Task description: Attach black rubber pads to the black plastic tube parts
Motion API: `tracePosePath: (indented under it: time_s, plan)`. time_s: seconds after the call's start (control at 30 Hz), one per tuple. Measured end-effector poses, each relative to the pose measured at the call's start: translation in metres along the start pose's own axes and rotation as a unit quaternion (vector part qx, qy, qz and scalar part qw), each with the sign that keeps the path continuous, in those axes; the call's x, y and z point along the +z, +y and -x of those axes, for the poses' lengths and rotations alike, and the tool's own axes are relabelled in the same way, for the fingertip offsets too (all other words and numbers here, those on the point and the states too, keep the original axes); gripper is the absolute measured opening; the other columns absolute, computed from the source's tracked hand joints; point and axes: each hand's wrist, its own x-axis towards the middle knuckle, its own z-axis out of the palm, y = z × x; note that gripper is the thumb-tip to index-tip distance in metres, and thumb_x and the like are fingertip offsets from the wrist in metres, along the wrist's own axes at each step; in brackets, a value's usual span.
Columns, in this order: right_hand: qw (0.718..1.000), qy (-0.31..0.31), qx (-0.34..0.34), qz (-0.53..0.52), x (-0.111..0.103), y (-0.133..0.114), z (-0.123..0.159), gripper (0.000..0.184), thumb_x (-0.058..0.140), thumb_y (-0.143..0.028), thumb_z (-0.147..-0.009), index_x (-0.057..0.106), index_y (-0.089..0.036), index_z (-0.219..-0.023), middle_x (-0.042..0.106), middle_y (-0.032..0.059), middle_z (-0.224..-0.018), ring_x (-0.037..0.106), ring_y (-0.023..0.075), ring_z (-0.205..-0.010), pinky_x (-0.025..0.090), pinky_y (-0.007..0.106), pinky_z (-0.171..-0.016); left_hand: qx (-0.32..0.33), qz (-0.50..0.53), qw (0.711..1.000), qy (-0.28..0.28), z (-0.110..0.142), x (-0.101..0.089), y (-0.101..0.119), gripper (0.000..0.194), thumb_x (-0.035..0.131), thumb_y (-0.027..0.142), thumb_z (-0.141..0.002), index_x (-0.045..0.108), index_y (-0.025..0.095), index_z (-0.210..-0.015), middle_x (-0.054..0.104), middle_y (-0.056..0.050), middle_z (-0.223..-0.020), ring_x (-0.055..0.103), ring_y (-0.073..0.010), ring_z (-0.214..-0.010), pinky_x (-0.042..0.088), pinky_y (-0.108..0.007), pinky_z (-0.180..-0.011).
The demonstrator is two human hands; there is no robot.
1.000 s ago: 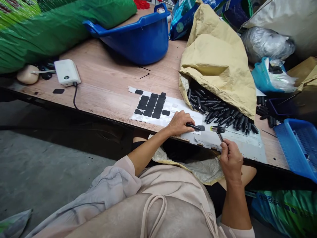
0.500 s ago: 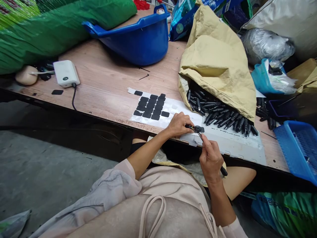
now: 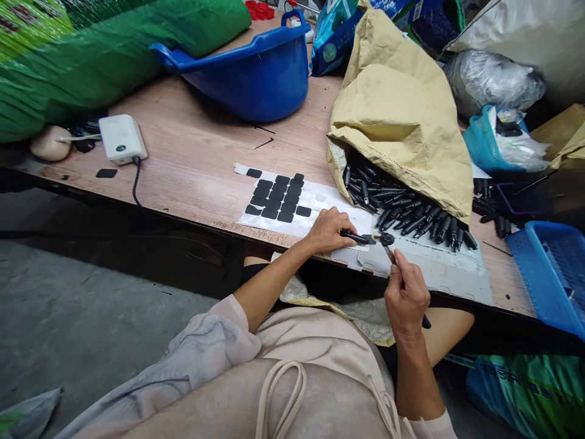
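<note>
Pinching: left hand [image 3: 329,231] is clamping a black tube [image 3: 353,237] at the bench [image 3: 196,152].
Hammer [image 3: 387,239]: right hand [image 3: 407,299] is gripping its handle, head sitting beside the tube's tip.
Paper sack [image 3: 397,91]: black parts [image 3: 420,218] are lying at its mouth.

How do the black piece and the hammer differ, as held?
The black piece is a slim rod; the hammer has a head on a metal shaft. In view, the piece lies nearly level in the left hand; the hammer slants from the right hand. Both are held.

Wood-look table [image 3: 192,158], blue basin [image 3: 256,79], sheet of black stickers [image 3: 276,198], paper sack [image 3: 402,110], white box [image 3: 122,139]
</note>
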Motion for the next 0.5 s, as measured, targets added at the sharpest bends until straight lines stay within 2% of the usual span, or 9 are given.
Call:
tracePosePath:
  time_s: [0.1, 0.23, 0.3, 0.37, 0.43, 0.5]
  plan:
    - [0.999, 0.012, -0.015, 0.034, -0.011, 0.030, -0.007, 0.033, 0.054, -0.024, -0.102, 0.073, -0.021, -0.129, 0.076, 0.0087, -0.106, 0.069, 0.0202, -0.097, 0.050, 0.030, -0.085, 0.003, -0.012, 1.000, 0.005, 0.000, 0.001, 0.000, 0.019, 0.085, 0.032, -0.077, 0.082, 0.025, -0.094, 0.072, -0.002, -0.090, 0.055, -0.0237, -0.095, 0.037, -0.039, -0.091]
    - [0.988, -0.005, -0.080, 0.134, -0.014, 0.075, -0.014, 0.025, 0.059, -0.026, -0.100, 0.080, -0.027, -0.113, 0.077, 0.0049, -0.096, 0.063, 0.0206, -0.090, 0.042, 0.034, -0.083, 0.027, -0.034, 0.999, 0.009, -0.002, 0.001, -0.003, 0.021, 0.084, 0.036, -0.079, 0.079, 0.024, -0.095, 0.070, -0.003, -0.090, 0.055, -0.0244, -0.096, 0.038, -0.040, -0.091]
    - [0.986, -0.006, -0.091, 0.139, -0.010, 0.090, -0.015, 0.025, 0.058, -0.026, -0.100, 0.081, -0.027, -0.111, 0.075, 0.0048, -0.097, 0.060, 0.0205, -0.092, 0.039, 0.034, -0.082, 0.060, -0.037, 0.997, 0.031, 0.003, 0.001, -0.001, 0.019, 0.080, 0.037, -0.084, 0.077, 0.022, -0.095, 0.070, -0.005, -0.093, 0.056, -0.0246, -0.097, 0.040, -0.041, -0.091]
    - [0.987, 0.006, -0.094, 0.133, -0.003, 0.097, -0.015, 0.026, 0.058, -0.026, -0.100, 0.081, -0.027, -0.111, 0.074, 0.0047, -0.097, 0.059, 0.0196, -0.091, 0.038, 0.033, -0.082, 0.132, -0.022, 0.990, 0.043, 0.017, 0.003, 0.004, 0.021, 0.072, 0.039, -0.092, 0.075, 0.020, -0.099, 0.070, -0.008, -0.098, 0.058, -0.0236, -0.096, 0.043, -0.039, -0.090]
    - [0.987, 0.024, -0.093, 0.130, 0.003, 0.100, -0.013, 0.025, 0.058, -0.026, -0.100, 0.081, -0.027, -0.110, 0.073, 0.0043, -0.095, 0.057, 0.0187, -0.088, 0.038, 0.033, -0.082, 0.224, -0.001, 0.975, 0.004, 0.040, 0.009, 0.010, 0.025, 0.062, 0.040, -0.099, 0.072, 0.018, -0.105, 0.071, -0.009, -0.100, 0.061, -0.0211, -0.092, 0.046, -0.035, -0.084]
    - [0.987, 0.033, -0.087, 0.131, 0.006, 0.101, -0.011, 0.025, 0.059, -0.026, -0.099, 0.082, -0.028, -0.110, 0.072, 0.0039, -0.094, 0.056, 0.0180, -0.086, 0.037, 0.033, -0.083, 0.272, -0.010, 0.959, -0.076, 0.065, 0.018, 0.013, 0.028, 0.054, 0.040, -0.104, 0.070, 0.018, -0.110, 0.071, -0.008, -0.097, 0.064, -0.0188, -0.085, 0.048, -0.031, -0.074]
